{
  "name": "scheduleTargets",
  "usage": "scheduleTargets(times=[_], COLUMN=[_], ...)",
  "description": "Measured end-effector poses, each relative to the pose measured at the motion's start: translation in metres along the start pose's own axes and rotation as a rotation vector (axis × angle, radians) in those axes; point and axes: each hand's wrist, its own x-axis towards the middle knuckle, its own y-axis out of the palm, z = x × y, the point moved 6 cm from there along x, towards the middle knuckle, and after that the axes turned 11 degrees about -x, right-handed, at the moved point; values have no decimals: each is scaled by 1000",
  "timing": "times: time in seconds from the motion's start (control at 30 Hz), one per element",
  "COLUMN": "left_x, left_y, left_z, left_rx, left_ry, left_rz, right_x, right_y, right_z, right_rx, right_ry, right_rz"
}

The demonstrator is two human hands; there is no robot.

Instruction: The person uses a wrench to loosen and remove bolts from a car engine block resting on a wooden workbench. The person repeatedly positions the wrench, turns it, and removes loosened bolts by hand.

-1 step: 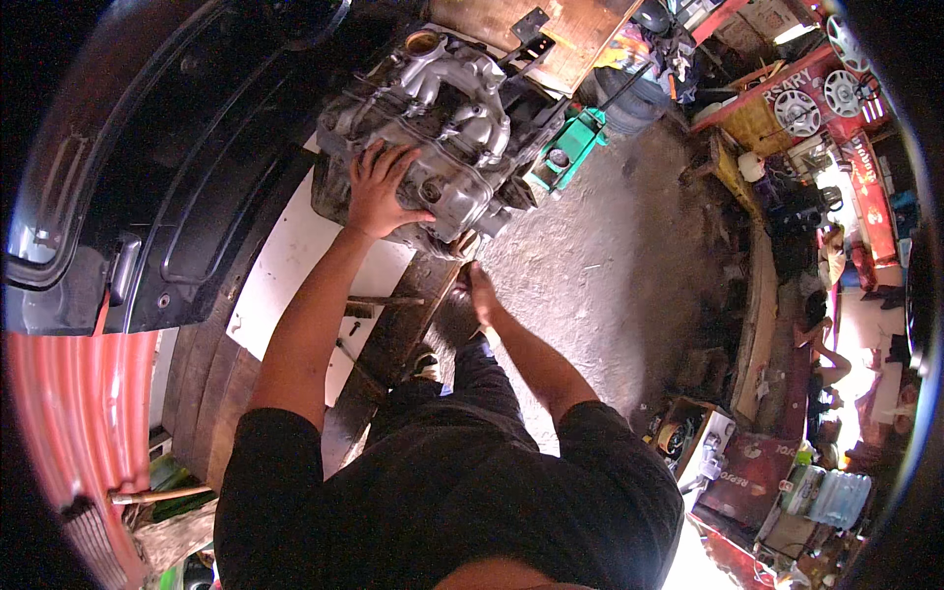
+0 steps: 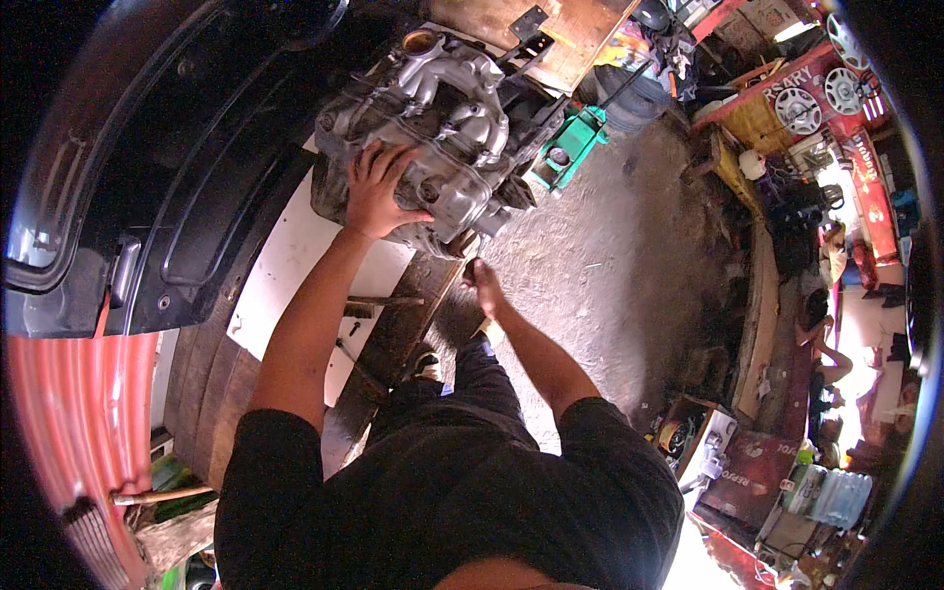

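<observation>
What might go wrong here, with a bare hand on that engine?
The bare left hand spreads over the engine, so a rough edge might scrape it. The right hand is low by the engine's near end; if the engine shifted, that hand could perhaps be pinched. The green jack on the floor beside the engine might trip someone stepping around.

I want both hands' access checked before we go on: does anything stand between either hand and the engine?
Nothing visible does. The left hand rests directly on the engine, fingers spread. The right hand is by its near end, with no clear obstruction between; whether it touches or holds anything, I cannot tell.
</observation>
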Motion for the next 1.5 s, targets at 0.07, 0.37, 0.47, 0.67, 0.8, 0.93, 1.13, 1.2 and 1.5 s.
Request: scheduleTargets(times=[0.07,0.37,0.47,0.67,0.8,0.93,1.13,1.2,1.5], left_x=[-2,2,4,2,8,1,2,6,0], left_y=[0,1,4,3,2,5,9,8,6], left_z=[3,7,7,7,5,9,13,10,14], left_rx=[5,34,34,35,38,47,39,30,29], left_ry=[-8,0,3,10,15,15,41,57,55], left_rz=[7,-29,-28,-32,-34,-13,-40,-41,-54], right_x=[16,60,52,36,50,51,55,50,-36], right_y=[-32,-80,-87,-83,-95,-88,-76,-62,-45], right_z=[6,212,200,188,181,193,178,158,59], right_rx=[-306,-1643,-1691,-1507,-1436,-1494,-1452,-1322,-731], right_ry=[-56,-989,-958,-771,-693,-781,-794,-911,-146], right_rz=[-21,75,45,-97,-60,-33,152,236,20])
